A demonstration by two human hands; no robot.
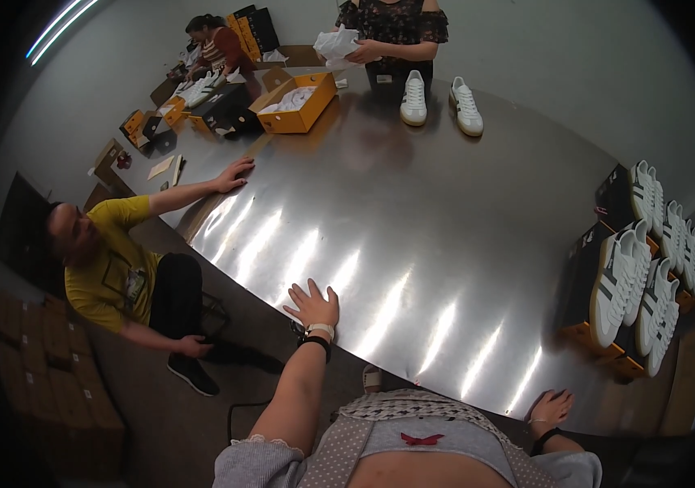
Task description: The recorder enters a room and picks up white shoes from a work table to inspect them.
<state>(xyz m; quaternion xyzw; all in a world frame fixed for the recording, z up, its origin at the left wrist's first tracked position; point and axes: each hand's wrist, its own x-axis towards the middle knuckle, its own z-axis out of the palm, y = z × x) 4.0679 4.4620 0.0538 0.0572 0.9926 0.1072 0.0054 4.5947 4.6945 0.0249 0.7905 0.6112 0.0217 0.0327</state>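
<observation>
My left hand (313, 306) lies flat on the near edge of a shiny metal table (445, 236), its fingers spread and nothing in it. Off to the right, my right hand (552, 408) rests at the same edge, fingers stretched out and holding nothing. Closest to the right hand are white sneakers (616, 285) with dark stripes, stacked on black and orange shoeboxes (587, 281). Across the table a pair of white sneakers stands apart, one left shoe (414, 102) and one right shoe (467, 110).
An open orange shoebox (297, 106) with white paper stands at the far left. Behind the table a person holds crumpled white paper (337, 46). A seated person in a yellow shirt (112, 268) rests a hand on the left edge. Another person works farther back. Cartons (55, 366) are stacked lower left.
</observation>
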